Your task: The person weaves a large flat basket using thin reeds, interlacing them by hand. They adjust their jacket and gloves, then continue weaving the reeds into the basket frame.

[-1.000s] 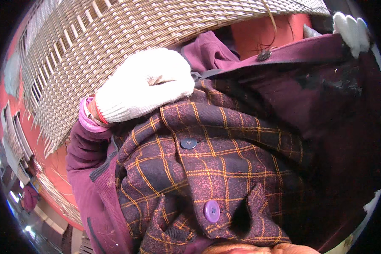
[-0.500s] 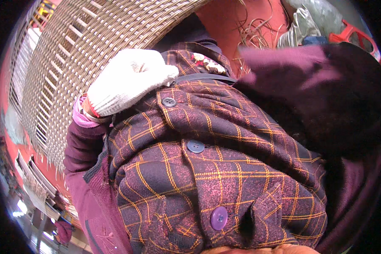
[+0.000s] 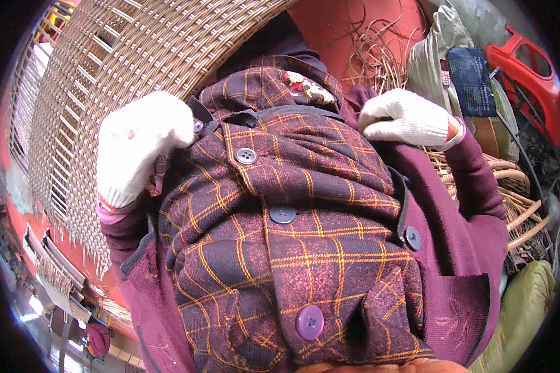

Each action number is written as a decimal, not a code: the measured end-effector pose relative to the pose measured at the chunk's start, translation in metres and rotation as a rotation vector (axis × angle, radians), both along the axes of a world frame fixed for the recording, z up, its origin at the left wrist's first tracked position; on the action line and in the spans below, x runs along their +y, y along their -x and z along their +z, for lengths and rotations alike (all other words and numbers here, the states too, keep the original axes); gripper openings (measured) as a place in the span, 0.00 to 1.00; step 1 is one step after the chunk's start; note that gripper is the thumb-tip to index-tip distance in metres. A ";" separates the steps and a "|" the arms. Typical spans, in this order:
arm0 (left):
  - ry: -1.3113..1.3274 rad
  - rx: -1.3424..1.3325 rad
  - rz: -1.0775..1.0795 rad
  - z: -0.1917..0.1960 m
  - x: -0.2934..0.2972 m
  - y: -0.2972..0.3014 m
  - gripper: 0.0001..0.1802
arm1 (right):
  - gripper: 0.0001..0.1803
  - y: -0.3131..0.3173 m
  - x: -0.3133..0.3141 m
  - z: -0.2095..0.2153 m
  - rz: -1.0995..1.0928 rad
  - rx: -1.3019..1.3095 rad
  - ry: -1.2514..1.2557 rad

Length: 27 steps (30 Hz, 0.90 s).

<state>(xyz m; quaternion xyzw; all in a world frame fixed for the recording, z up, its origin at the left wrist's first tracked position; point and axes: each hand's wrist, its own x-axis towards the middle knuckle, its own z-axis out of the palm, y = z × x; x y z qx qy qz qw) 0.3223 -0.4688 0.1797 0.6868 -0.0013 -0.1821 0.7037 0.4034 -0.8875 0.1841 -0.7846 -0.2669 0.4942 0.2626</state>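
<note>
My left hand (image 3: 143, 146), in a white knit glove, is closed at the left of my waist. Its fingertips pinch the dark, buttoned edge (image 3: 199, 118) of my purple cardigan. My right hand (image 3: 407, 118), gloved the same way, is closed on the right front of the purple cardigan (image 3: 438, 174); its fingertips are partly hidden in the folds. Between the hands lies a checked, buttoned garment (image 3: 292, 186) on my front, with a dark strap (image 3: 292, 112) across its waist.
A large woven wicker panel (image 3: 149, 50) stands at the left, over a red floor (image 3: 311, 18). Loose brown strands (image 3: 379, 56) lie ahead. To the right are a red plastic stool (image 3: 529, 81), pale sacks (image 3: 435, 50), bundled cane (image 3: 510, 186) and a green bag (image 3: 522, 317).
My left hand has moved left, from the strap to the cardigan's edge. My right arm and the purple cloth spread at the right have come down, and my right hand now shows at the waist.
</note>
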 end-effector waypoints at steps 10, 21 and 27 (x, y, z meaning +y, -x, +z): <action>0.050 -0.043 -0.050 -0.021 0.064 0.049 0.25 | 0.16 0.063 -0.031 -0.104 0.034 0.408 -0.205; 0.336 0.160 -0.065 -0.038 0.083 0.160 0.19 | 0.14 -0.006 0.000 -0.134 0.227 0.168 0.209; 0.025 0.565 -0.301 -0.059 0.066 0.206 0.16 | 0.14 -0.034 0.008 -0.155 0.299 0.135 0.237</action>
